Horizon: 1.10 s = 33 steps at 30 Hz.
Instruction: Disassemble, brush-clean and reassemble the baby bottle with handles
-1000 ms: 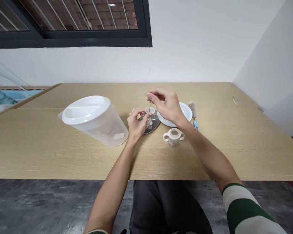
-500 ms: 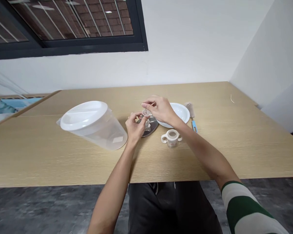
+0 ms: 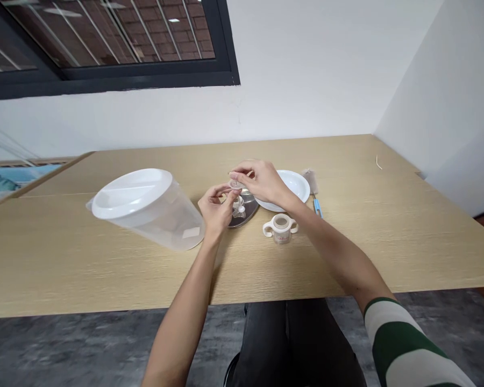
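Plastic cap (image 3: 236, 184), small and round, is pinched in the left hand (image 3: 215, 210) above a dark dish (image 3: 250, 208); the right hand (image 3: 262, 181) has its fingertips pressed together just over it. A white plate (image 3: 297, 183) lies right, a two-handled cup (image 3: 282, 232) nearer, a lidded pitcher (image 3: 155, 217) left on the bench (image 3: 105, 274).

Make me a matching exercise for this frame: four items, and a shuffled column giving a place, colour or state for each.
1. pitcher
2. two-handled cup
3. brush-like tool
4. small round piece

A. has a blue handle
B. pinched in the left hand
C. stands left of both hands
D. sits on the near side of the white plate

Pairs: 1-C, 2-D, 3-A, 4-B
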Tool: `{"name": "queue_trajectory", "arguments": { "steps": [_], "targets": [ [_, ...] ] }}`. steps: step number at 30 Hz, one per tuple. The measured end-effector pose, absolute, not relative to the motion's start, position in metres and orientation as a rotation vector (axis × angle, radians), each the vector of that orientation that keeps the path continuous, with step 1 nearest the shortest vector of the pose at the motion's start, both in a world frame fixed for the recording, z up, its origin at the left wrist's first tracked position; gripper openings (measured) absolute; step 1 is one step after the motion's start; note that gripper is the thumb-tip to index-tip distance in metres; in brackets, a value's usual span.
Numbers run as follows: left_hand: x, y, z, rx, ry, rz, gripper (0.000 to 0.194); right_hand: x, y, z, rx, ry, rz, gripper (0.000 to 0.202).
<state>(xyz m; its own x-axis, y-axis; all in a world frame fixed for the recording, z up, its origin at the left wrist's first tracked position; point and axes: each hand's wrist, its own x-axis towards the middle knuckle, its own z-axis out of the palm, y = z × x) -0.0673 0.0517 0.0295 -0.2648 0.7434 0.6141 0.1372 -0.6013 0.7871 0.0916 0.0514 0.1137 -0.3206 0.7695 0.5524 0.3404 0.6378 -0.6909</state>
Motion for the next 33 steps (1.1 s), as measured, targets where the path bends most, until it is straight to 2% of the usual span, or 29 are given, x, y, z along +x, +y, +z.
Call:
{"name": "queue_trajectory", "arguments": {
  "steps": [9,19,25,33],
  "targets": [
    [-0.065,0.052,0.028,1.482,0.992,1.834,0.049,0.098,0.049,0.120,-0.835,-1.887,0.687,0.017],
    [-0.064,0.049,0.030,1.550,0.990,1.771,0.050,0.112,0.050,0.131,-0.771,-1.859,0.573,0.015],
    [-0.064,0.051,0.029,1.619,0.986,1.816,0.038,0.118,0.046,0.139,-0.772,-1.814,0.505,0.015],
    [-0.068,0.055,0.028,1.395,1.016,1.793,0.048,0.104,0.044,0.128,-0.800,-1.835,0.474,0.009]
  ]
}}
